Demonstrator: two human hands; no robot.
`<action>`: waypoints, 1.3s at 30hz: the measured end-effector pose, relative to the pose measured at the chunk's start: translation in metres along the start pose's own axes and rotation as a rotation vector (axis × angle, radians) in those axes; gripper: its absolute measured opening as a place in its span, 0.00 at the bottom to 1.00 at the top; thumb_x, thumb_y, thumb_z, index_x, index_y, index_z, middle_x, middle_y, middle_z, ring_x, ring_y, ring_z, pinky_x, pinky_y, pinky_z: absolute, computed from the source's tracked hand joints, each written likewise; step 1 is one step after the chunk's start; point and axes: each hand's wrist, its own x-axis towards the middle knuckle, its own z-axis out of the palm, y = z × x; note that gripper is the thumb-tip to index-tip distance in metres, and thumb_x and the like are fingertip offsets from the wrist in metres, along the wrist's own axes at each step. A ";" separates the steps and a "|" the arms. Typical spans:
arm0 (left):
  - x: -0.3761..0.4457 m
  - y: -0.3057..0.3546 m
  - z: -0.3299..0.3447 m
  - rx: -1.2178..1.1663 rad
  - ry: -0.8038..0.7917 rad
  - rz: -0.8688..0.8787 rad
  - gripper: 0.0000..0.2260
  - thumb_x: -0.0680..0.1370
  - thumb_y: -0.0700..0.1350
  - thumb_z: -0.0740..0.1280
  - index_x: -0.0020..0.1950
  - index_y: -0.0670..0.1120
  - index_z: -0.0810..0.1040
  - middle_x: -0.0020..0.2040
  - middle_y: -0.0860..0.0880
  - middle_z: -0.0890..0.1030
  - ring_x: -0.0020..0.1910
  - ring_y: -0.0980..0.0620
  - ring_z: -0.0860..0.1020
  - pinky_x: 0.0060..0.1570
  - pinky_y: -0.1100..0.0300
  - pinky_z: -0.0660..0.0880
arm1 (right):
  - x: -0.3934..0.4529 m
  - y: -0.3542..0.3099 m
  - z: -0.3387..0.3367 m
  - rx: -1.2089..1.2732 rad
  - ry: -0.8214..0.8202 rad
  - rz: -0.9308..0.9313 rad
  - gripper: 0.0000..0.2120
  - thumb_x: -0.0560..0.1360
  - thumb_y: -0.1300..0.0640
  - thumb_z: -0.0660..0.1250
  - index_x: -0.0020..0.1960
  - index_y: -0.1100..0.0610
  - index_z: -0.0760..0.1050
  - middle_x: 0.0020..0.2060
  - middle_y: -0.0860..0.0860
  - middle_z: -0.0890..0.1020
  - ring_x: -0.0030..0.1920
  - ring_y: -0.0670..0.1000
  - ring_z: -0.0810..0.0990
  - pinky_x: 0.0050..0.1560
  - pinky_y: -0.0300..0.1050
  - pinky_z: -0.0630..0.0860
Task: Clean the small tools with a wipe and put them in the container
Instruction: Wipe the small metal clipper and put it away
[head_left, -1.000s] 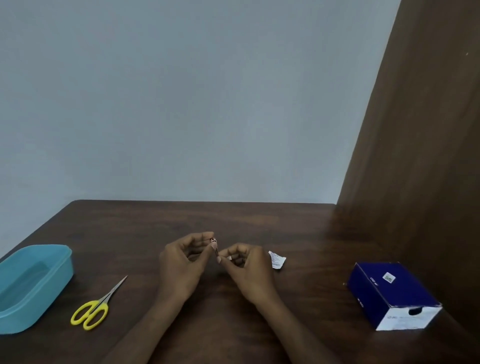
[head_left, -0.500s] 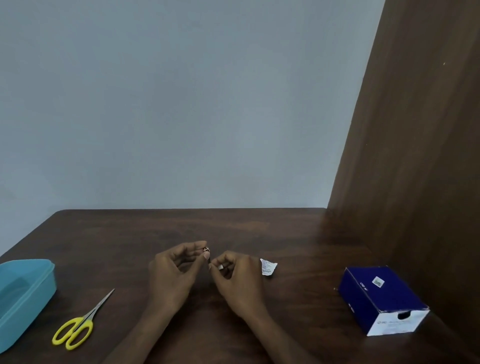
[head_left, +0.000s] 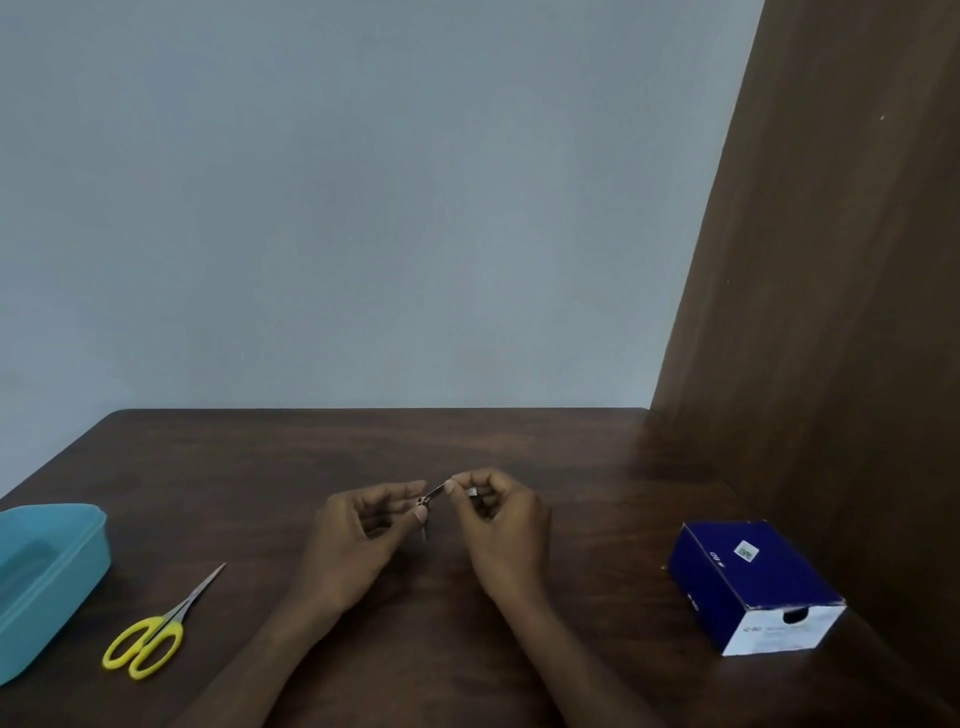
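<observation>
Over the middle of the dark wooden table (head_left: 571, 467), both my hands hold a small metal tool (head_left: 434, 494). My left hand (head_left: 358, 535) pinches its dark lower end between thumb and fingers. My right hand (head_left: 501, 525) grips the thin silver part with thumb and forefinger, and a small white bit (head_left: 471, 491) shows between its fingers; I cannot tell what it is. Yellow-handled scissors (head_left: 156, 634) lie on the table at the left, blades pointing up and right. The teal plastic container (head_left: 57, 566) stands open at the far left edge.
A dark blue cardboard box (head_left: 753, 577) with a white end sits on the table at the right. A tall brown wooden panel (head_left: 831, 312) closes off the right side. A pale grey wall runs behind the table.
The silver part of the tool now angles out toward my right hand, which pinches it. The small white packet beside my right hand is out of sight. The view has shifted slightly.
</observation>
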 end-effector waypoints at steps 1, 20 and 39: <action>0.000 0.000 -0.001 -0.032 0.014 0.003 0.14 0.78 0.39 0.78 0.60 0.53 0.88 0.48 0.52 0.90 0.51 0.53 0.89 0.53 0.63 0.84 | 0.001 0.002 0.001 0.028 -0.002 0.025 0.04 0.77 0.54 0.77 0.44 0.47 0.87 0.38 0.37 0.87 0.40 0.40 0.87 0.45 0.43 0.83; 0.003 -0.005 -0.001 -0.041 0.184 0.005 0.02 0.80 0.41 0.76 0.49 0.44 0.89 0.45 0.49 0.90 0.46 0.51 0.89 0.53 0.52 0.87 | -0.002 0.005 0.011 0.242 -0.222 0.184 0.04 0.79 0.55 0.76 0.46 0.53 0.86 0.37 0.51 0.88 0.39 0.48 0.86 0.48 0.58 0.84; 0.004 -0.006 0.000 0.149 0.231 0.102 0.03 0.78 0.40 0.79 0.48 0.47 0.87 0.43 0.57 0.89 0.42 0.62 0.87 0.44 0.68 0.81 | 0.000 0.004 0.010 0.413 -0.276 0.310 0.06 0.77 0.65 0.76 0.54 0.60 0.86 0.44 0.55 0.89 0.41 0.48 0.86 0.46 0.41 0.84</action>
